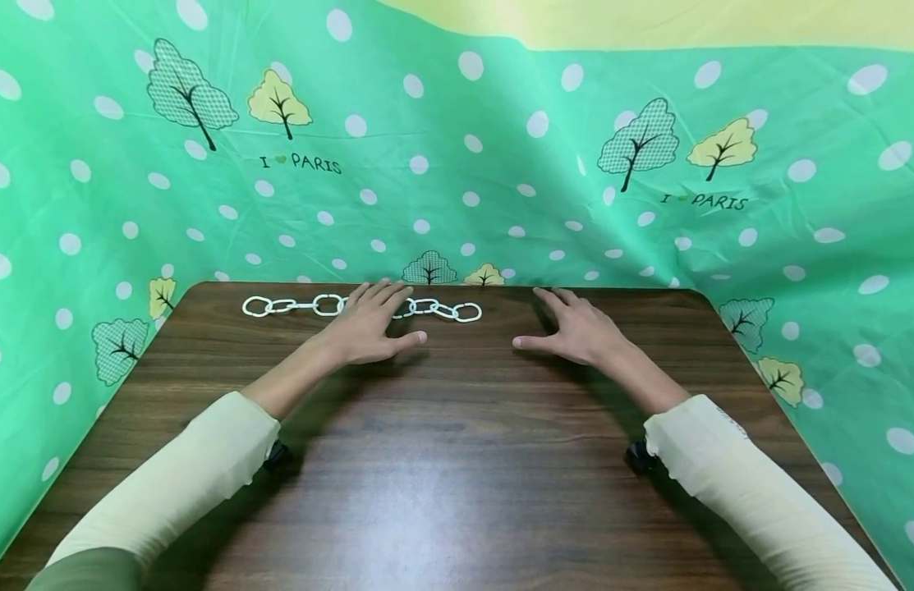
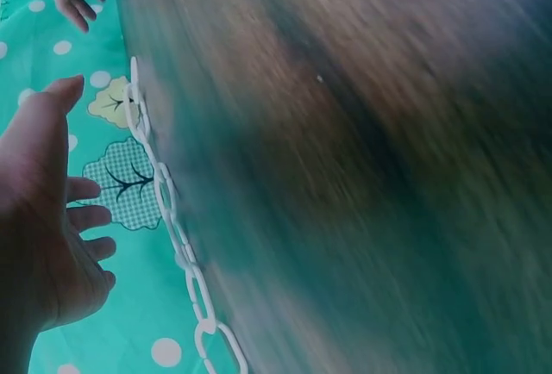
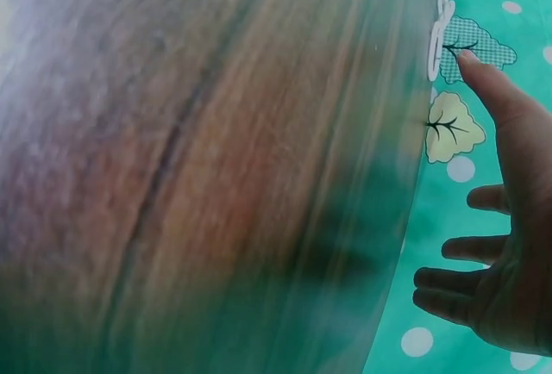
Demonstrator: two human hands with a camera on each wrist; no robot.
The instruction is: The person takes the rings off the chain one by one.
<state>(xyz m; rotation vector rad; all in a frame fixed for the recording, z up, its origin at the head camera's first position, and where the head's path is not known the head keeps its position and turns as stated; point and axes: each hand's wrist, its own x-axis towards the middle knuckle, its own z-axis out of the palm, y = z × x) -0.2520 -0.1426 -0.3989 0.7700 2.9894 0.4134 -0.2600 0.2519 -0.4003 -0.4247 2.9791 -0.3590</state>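
A white chain of several oval links (image 1: 327,304) lies stretched left to right along the far edge of the dark wooden table (image 1: 442,427). My left hand (image 1: 368,324) hovers over the chain's middle in the head view and hides some links there; its fingers are spread and hold nothing. In the left wrist view the chain (image 2: 168,193) runs along the table edge beside that hand (image 2: 52,236). My right hand (image 1: 578,328) is held to the right of the chain's end, thumb apart from the fingers, with nothing in it. The right wrist view shows only one end of the chain (image 3: 438,38).
A green polka-dot cloth (image 1: 471,164) printed with trees hangs behind the table and along both sides. Both forearms wear light sleeves (image 1: 183,468), with a dark object (image 1: 640,456) at each wrist.
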